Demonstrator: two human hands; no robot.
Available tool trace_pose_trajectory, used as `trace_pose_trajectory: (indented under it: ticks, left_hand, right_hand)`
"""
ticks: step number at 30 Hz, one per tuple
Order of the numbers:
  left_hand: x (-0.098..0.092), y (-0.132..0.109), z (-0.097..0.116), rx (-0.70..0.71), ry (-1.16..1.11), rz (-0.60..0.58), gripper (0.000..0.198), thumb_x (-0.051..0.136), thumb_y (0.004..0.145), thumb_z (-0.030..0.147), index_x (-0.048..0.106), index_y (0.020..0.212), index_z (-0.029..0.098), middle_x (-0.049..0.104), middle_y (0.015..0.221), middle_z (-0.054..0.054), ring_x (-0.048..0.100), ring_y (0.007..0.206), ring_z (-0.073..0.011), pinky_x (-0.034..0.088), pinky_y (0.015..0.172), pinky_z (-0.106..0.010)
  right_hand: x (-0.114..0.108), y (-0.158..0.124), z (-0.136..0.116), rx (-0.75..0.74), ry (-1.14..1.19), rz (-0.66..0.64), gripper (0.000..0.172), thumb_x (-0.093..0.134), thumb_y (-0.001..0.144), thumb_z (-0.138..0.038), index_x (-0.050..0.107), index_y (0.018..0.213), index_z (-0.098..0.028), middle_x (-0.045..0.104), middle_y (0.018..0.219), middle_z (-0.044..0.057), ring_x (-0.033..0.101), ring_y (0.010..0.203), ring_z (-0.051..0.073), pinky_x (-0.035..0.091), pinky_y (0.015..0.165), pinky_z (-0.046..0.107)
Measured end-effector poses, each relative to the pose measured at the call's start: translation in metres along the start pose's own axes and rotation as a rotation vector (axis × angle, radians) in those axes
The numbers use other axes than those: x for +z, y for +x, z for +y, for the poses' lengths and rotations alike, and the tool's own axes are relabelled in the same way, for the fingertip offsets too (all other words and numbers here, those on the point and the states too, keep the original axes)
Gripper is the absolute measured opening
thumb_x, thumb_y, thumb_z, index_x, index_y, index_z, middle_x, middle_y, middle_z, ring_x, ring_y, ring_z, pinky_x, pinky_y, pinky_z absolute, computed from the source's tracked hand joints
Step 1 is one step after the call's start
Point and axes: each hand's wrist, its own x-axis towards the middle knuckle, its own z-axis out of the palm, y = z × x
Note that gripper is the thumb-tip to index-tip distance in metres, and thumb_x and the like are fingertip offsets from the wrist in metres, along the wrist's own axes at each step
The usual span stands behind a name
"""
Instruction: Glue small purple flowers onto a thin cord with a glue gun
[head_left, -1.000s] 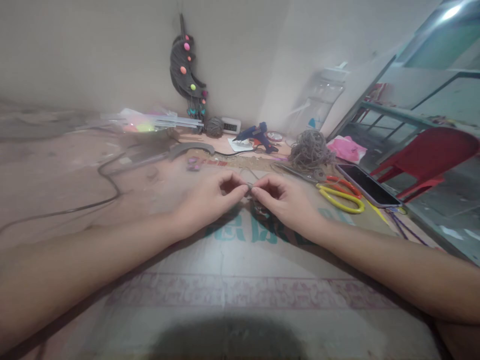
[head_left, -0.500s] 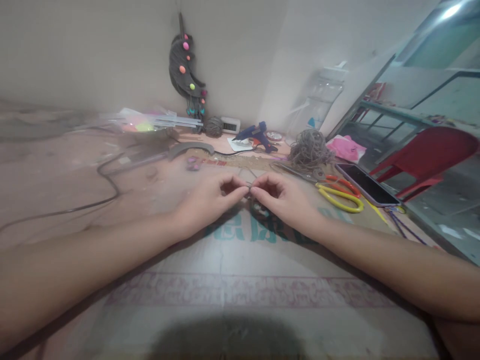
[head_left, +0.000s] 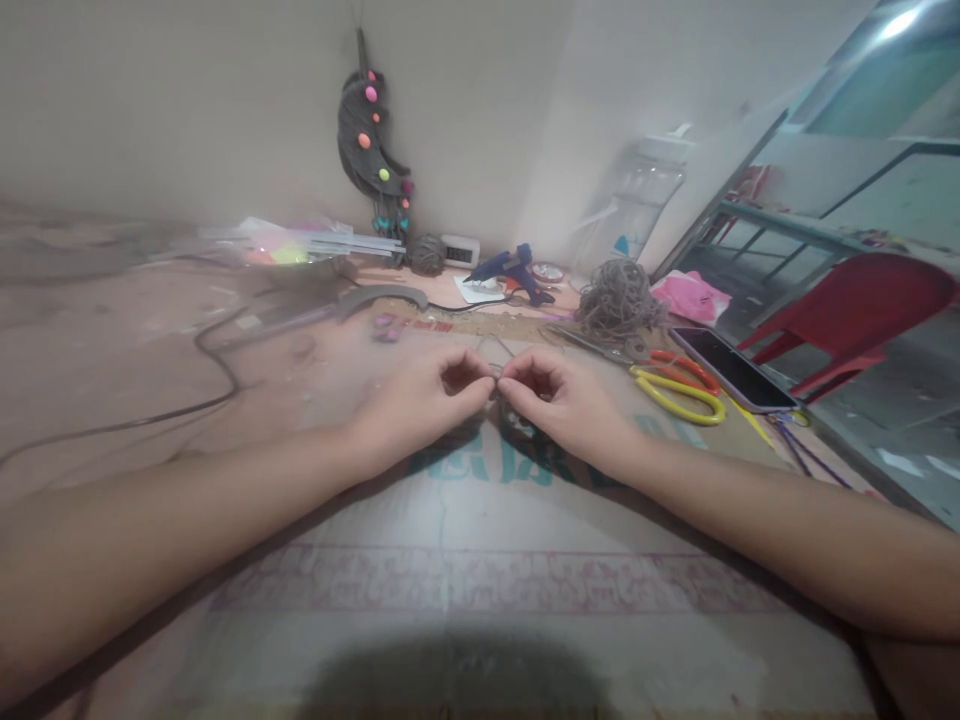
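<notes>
My left hand (head_left: 431,398) and my right hand (head_left: 559,400) meet fingertip to fingertip at the middle of the view, just above a printed cardboard sheet (head_left: 480,520). Thumb and forefinger of each hand are pinched together on a thin strand of grey yarn (head_left: 504,346), which loops out behind the fingertips. Most of the strand is hidden by the fingers. Small dark bits under the right palm are too blurred to name. Beyond the right hand lies a tangled heap of grey yarn (head_left: 619,298).
To the right are scissors with yellow and orange handles (head_left: 679,395) and a phone (head_left: 735,368). A blue glue gun (head_left: 514,268), small yarn ball (head_left: 428,255), digital clock (head_left: 460,250) and clear bottle (head_left: 637,200) stand behind. A moon-shaped hanging (head_left: 364,135) is on the wall; a black cord (head_left: 217,360) runs left.
The pinched fingertips have shifted very slightly, with a small gap now showing between the two thumbs. Everything else lies as before.
</notes>
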Motion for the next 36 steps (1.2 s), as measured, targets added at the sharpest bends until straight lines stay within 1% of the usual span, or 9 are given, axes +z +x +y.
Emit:
trace_pose_trajectory:
  ticks: [11,17,21,25,27,29,31,34,36]
  left_hand:
    - [-0.001,0.0,0.0,0.018,0.005,-0.019,0.01,0.057,0.085,0.027,0.065,0.085,0.02,0.071,0.083,-0.001,0.066,0.08,-0.0181,0.051,0.073,-0.032]
    - [-0.001,0.002,0.004,0.0,-0.053,-0.007,0.02,0.055,0.091,0.035,0.068,0.092,0.021,0.074,0.091,-0.003,0.067,0.086,-0.0199,0.053,0.079,-0.035]
    - [-0.001,0.002,0.003,-0.006,-0.053,-0.007,0.02,0.057,0.091,0.037,0.067,0.086,0.021,0.073,0.085,-0.002,0.066,0.08,-0.0183,0.052,0.073,-0.032]
    - [-0.002,0.002,0.004,-0.025,-0.06,0.025,0.019,0.057,0.091,0.035,0.066,0.083,0.02,0.071,0.083,-0.002,0.063,0.076,-0.017,0.051,0.073,-0.031]
    - [-0.003,0.002,0.005,-0.029,-0.063,0.047,0.019,0.057,0.092,0.035,0.065,0.083,0.02,0.07,0.082,-0.002,0.062,0.076,-0.0171,0.051,0.073,-0.031]
    - [-0.004,0.003,0.006,-0.027,-0.066,0.063,0.02,0.057,0.092,0.035,0.065,0.083,0.02,0.069,0.08,-0.001,0.062,0.075,-0.0171,0.05,0.073,-0.03]
    - [-0.004,0.003,0.005,-0.032,-0.079,0.073,0.019,0.057,0.093,0.035,0.064,0.083,0.02,0.068,0.079,-0.001,0.062,0.074,-0.0167,0.049,0.072,-0.03]
    - [-0.004,0.005,0.003,-0.058,-0.095,0.079,0.019,0.059,0.092,0.035,0.063,0.082,0.02,0.068,0.077,-0.001,0.061,0.074,-0.0168,0.049,0.071,-0.03]
    - [-0.005,0.005,0.001,-0.073,-0.096,0.081,0.02,0.06,0.092,0.037,0.062,0.081,0.019,0.068,0.077,-0.001,0.061,0.074,-0.0169,0.049,0.071,-0.03]
  right_hand:
    - [0.002,0.0,-0.001,0.031,0.091,-0.044,0.013,0.062,0.086,-0.032,0.059,0.08,-0.021,0.059,0.069,-0.003,0.05,0.057,0.011,0.042,0.053,0.024]
    - [0.0,0.004,0.007,0.051,0.19,-0.01,0.023,0.063,0.087,-0.042,0.059,0.082,-0.021,0.058,0.069,-0.003,0.051,0.058,0.011,0.043,0.054,0.025]
    - [-0.003,0.005,0.004,0.021,0.179,-0.004,0.029,0.061,0.09,-0.047,0.06,0.078,-0.02,0.057,0.067,-0.002,0.048,0.056,0.01,0.04,0.054,0.024]
    - [-0.019,0.014,0.0,-0.036,0.138,0.051,0.031,0.051,0.096,-0.046,0.064,0.088,-0.018,0.062,0.072,0.0,0.05,0.057,0.01,0.041,0.055,0.025]
    - [-0.036,0.023,0.0,-0.065,0.048,0.102,0.021,0.057,0.093,-0.037,0.064,0.09,-0.018,0.063,0.072,0.0,0.05,0.057,0.01,0.041,0.056,0.025]
    - [-0.056,0.03,0.003,-0.056,-0.111,0.101,0.01,0.062,0.087,-0.027,0.065,0.09,-0.018,0.065,0.073,0.0,0.054,0.062,0.012,0.043,0.063,0.027]
    - [-0.073,0.033,0.007,-0.048,-0.259,0.0,0.009,0.064,0.085,-0.026,0.068,0.09,-0.019,0.069,0.079,0.002,0.06,0.07,0.016,0.045,0.069,0.03]
    - [-0.083,0.029,0.014,-0.032,-0.427,-0.283,0.018,0.069,0.083,-0.034,0.071,0.095,-0.021,0.073,0.086,0.004,0.065,0.077,0.02,0.047,0.07,0.031]
    - [-0.08,0.024,0.017,-0.068,-0.489,-0.318,0.022,0.069,0.085,-0.038,0.071,0.1,-0.022,0.074,0.093,0.005,0.067,0.082,0.022,0.048,0.072,0.032]
